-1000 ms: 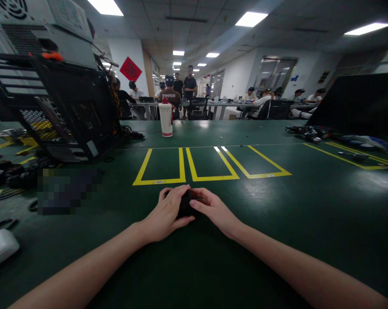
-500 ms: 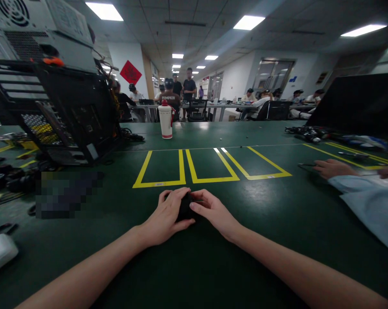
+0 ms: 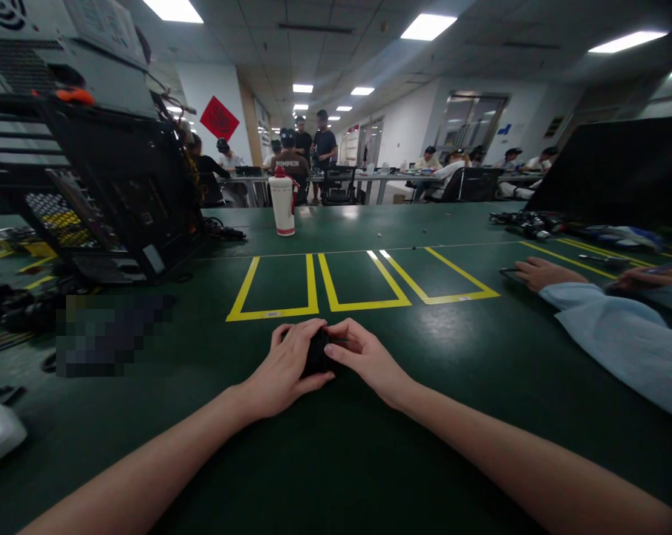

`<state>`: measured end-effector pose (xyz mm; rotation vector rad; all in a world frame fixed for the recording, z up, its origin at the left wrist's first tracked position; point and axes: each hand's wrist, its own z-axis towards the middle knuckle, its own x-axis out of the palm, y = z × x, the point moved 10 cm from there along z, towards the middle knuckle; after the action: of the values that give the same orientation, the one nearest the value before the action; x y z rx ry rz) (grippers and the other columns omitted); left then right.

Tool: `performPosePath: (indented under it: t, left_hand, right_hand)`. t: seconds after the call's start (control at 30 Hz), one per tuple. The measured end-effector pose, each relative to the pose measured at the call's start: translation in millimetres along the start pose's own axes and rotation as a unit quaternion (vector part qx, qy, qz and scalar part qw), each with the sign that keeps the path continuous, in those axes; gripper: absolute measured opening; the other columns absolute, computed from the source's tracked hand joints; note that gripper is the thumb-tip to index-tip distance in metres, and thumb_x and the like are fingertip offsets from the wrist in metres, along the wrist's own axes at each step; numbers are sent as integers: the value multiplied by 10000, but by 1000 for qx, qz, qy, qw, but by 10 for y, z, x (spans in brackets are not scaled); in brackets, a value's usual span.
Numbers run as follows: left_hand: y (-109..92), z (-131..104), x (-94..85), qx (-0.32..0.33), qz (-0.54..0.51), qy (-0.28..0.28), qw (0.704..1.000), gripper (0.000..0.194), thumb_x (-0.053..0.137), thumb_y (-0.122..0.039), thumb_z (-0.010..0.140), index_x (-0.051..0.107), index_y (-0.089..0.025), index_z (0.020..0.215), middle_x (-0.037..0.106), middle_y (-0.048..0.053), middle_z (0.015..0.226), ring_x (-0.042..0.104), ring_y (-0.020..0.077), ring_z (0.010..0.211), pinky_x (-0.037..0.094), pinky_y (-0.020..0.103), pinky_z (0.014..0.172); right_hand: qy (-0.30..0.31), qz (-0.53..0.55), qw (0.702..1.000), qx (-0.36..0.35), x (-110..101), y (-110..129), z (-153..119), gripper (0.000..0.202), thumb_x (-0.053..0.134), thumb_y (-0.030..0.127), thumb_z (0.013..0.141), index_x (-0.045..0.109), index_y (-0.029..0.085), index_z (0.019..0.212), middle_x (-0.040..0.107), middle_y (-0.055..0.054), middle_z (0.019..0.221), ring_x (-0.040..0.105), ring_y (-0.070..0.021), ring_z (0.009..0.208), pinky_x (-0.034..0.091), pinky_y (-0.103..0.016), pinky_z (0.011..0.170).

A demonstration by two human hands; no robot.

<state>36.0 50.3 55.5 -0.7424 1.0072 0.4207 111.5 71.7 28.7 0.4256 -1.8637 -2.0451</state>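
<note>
From the head view: held a small black object (image 3: pixel 318 358) between left hand (image 3: pixel 285 369) and right hand (image 3: pixel 370 364), just short of the yellow tape outlines (image 3: pixel 369 305) on the green table (image 3: pixel 458 371). Cupped it on the left with fingers curled over and thumb along the near side. Held its right side with thumb and fingertips set narrow. Could not tell its kind. Saw a white bottle (image 3: pixel 283 204) beyond, plus a co-worker's hand (image 3: pixel 552 274) off to the right.

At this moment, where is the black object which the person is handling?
In the head view, the black object is slightly below centre, between the left hand and right hand, nearer than the yellow tape outlines.
</note>
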Motion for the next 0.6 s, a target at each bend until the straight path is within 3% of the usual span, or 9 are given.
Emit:
performPosePath:
  t: [0.17,0.37,0.6]
  left_hand:
    - [-17,-3,-12,-1,6,7,1000,597,506,-336,796,152,-227,1265,366,81,1262,362,248,1152,235,461,976]
    - [5,-4,6,3,8,-8,1000,610,526,-319,785,158,-222,1263,365,78,1261,345,237,1161,209,453,985]
    - [-21,10,-3,-4,5,12,1000,603,520,-312,790,154,-223,1261,361,78,1266,340,232,1168,210,448,990]
  right_hand:
    - [-1,-28,999,34,-24,-84,9,272,549,283,753,504,227,1015,520,-29,1063,489,-182,1030,379,-401,915]
    - [40,26,999,-3,62,-17,-24,288,597,172,711,477,221,969,519,-6,1024,512,-163,1017,406,-359,904]
    - [-2,-12,1000,-11,16,15,-22,211,547,249,756,490,222,957,525,-8,1014,524,-165,980,441,-357,863]
